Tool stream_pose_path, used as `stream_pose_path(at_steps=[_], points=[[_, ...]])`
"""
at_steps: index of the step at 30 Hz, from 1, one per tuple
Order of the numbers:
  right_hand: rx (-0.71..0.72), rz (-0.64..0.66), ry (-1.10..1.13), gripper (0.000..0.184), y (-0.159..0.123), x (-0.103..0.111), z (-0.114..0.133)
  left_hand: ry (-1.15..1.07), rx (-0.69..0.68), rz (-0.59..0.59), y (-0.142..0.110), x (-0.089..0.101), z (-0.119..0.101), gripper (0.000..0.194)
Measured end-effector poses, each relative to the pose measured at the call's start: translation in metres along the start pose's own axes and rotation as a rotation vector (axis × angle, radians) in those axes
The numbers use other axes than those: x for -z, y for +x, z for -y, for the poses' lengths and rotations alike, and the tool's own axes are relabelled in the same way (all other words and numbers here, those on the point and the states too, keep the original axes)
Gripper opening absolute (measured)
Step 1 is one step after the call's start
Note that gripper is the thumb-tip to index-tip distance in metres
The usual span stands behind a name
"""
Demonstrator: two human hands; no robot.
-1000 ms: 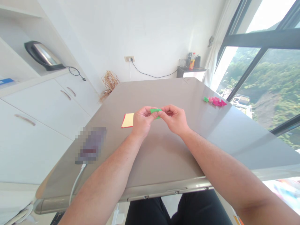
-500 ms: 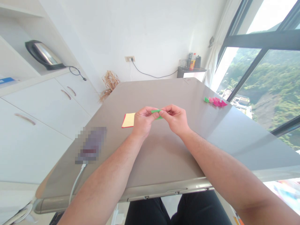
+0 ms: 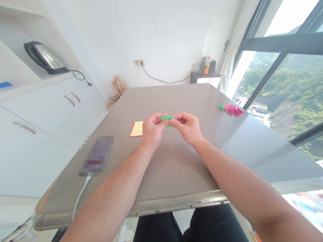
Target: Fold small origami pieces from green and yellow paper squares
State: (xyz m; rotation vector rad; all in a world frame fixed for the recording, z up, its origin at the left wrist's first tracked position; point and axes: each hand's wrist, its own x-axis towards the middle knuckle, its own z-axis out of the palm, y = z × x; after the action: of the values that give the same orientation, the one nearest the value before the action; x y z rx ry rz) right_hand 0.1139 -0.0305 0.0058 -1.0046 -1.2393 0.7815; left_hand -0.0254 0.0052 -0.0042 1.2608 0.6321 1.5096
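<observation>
Above the middle of the grey table (image 3: 176, 168), both my hands pinch a small folded piece of green paper (image 3: 167, 118). My left hand (image 3: 151, 129) grips its left end with curled fingers. My right hand (image 3: 188, 127) grips its right end the same way. Most of the paper is hidden between my fingertips. Just left of my left hand, a stack of square paper sheets (image 3: 136, 129), yellow on top with a red edge, lies flat on the table.
A row of small folded pink pieces with one green piece (image 3: 230, 109) sits near the table's right edge by the window. A blurred-out device (image 3: 97, 156) with a white cable lies at the left front. White cabinets and a kettle (image 3: 44, 58) stand at left.
Both hands stay pinched on the green paper with only slight finger shifts. The view has drifted a little.
</observation>
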Motion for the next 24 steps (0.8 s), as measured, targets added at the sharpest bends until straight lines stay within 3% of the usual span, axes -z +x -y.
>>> stream_pose_path(at_steps=[15, 24], points=[[0.091, -0.076, -0.084, 0.012, -0.0028, -0.0025, 0.0026, 0.055, -0.004, -0.024, -0.0024, -0.0050, -0.0009, 0.027], [0.104, -0.055, -0.206, 0.014, -0.0037, 0.0004, 0.0037, 0.078, 0.008, 0.065, -0.0031, -0.0041, -0.0035, 0.021]])
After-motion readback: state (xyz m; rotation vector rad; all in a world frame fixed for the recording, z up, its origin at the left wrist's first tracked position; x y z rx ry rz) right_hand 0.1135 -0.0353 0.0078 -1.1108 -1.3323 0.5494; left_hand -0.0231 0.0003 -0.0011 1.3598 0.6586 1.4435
